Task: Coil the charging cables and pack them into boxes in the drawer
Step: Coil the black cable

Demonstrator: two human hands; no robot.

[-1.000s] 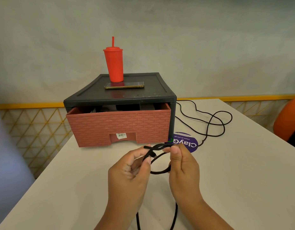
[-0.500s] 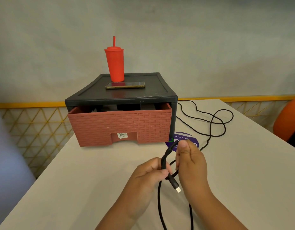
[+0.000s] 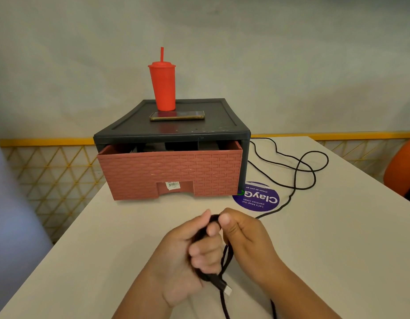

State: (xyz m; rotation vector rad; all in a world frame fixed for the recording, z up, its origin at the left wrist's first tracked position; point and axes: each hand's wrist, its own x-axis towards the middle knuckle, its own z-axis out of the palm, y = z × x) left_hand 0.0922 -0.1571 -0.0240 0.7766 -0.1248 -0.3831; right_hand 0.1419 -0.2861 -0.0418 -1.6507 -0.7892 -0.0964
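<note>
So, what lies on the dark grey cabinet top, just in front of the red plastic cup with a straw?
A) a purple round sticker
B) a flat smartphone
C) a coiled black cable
B: a gold-edged flat smartphone lies there, before the red plastic straw cup, on the dark grey cabinet.

You've got a matt black cable (image 3: 226,261), brick-textured plastic drawer front (image 3: 169,173), glossy phone (image 3: 177,115), smooth matt table (image 3: 337,238).

Grey wall (image 3: 291,54), white table (image 3: 337,238), yellow lattice railing (image 3: 49,171), orange chair (image 3: 404,169)
</note>
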